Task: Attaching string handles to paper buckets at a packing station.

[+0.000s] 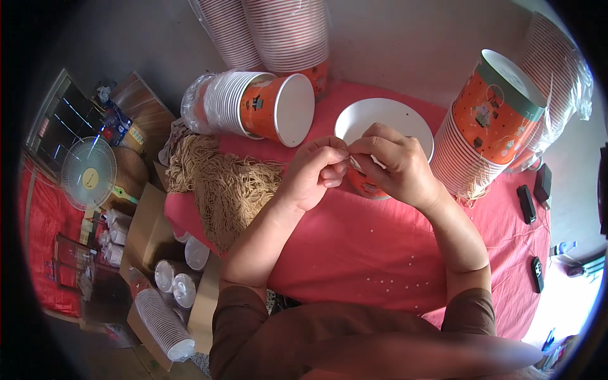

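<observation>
Pinching a pale scrap [355, 164], too small to identify, in both nearly closed hands [400, 166], before a tub [356, 114] standing mouth-up, long axis vertical, near the counter's [342, 247] far edge.

A hand could pass over the tabletop [342, 253] between the forearms [259, 240]. Beyond, the open cup [386, 117] blocks the middle, tan cords [218, 183] the left, stacked cups [484, 126] the right.
</observation>
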Motion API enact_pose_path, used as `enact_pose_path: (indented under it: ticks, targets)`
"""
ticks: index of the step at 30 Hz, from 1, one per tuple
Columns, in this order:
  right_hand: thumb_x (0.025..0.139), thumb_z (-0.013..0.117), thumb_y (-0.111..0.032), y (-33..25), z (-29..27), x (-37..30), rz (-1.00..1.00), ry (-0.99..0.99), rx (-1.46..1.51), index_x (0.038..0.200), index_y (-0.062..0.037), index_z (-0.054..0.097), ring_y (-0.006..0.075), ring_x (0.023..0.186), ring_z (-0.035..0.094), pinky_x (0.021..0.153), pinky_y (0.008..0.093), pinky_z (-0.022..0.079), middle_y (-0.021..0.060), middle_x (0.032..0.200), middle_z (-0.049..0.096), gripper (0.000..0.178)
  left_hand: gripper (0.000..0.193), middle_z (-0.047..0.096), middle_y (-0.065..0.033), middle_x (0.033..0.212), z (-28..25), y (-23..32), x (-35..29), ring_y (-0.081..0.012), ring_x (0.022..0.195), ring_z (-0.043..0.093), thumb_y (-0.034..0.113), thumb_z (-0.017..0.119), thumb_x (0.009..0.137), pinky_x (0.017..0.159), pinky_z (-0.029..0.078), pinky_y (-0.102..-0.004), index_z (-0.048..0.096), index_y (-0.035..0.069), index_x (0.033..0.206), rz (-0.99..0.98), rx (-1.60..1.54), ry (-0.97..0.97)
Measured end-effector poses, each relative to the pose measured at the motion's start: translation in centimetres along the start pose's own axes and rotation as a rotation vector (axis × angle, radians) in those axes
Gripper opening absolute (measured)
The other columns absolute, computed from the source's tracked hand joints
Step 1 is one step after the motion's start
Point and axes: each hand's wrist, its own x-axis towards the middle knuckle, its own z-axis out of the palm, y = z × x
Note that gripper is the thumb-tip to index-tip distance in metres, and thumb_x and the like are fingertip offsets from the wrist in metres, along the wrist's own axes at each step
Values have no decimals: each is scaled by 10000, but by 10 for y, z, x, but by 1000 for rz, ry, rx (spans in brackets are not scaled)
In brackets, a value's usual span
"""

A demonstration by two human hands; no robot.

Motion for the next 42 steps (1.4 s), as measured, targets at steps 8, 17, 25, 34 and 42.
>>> enact_pose_path:
  ticks: [8, 17, 25, 34, 42]
  targets:
    - [765, 746, -49, -5, 0, 2, -38, 12, -64, 1008, -57, 698, 227, 643, 668, 526, 341, 540, 56, 860, 639, 248, 50, 538, 9, 745, -1, 0, -1, -29, 564, 395, 78, 563, 925, 486, 312, -184, 597, 47, 946, -35, -76, -19]
    - [761, 753, -59, -3, -1, 1, -131, 27, -188, 1036, -55, 704, 213, 626, 656, 511, 328, 533, 48, 839, 631, 280, 74, 541, 25, 745, 1, 1, -2, -22, 568, 388, 88, 563, 932, 496, 310, -185, 616, 46, 963, 28, 0, -33]
    - [758, 762, -71, -1, -1, 1, -98, 46, -153, 928, -59, 684, 212, 613, 657, 508, 326, 526, 39, 813, 637, 187, 121, 542, 32, 727, 6, 0, -4, -22, 561, 393, 88, 554, 929, 499, 311, -190, 633, 11, 977, 121, 163, 56]
    - [741, 773, -95, -1, -4, 2, -154, 9, -245, 924, -63, 669, 211, 619, 660, 520, 328, 529, 43, 827, 645, 213, 130, 555, 24, 736, 3, -1, -4, -24, 564, 404, 69, 568, 930, 498, 315, -187, 643, -15, 995, 156, 158, 21]
    - [737, 781, -109, 2, -2, 1, -166, 12, -223, 929, -68, 672, 205, 617, 657, 516, 329, 527, 38, 828, 645, 224, 103, 592, 8, 756, 1, -4, -2, -25, 587, 446, 36, 591, 913, 502, 335, -184, 668, 2, 972, 239, 206, 31]
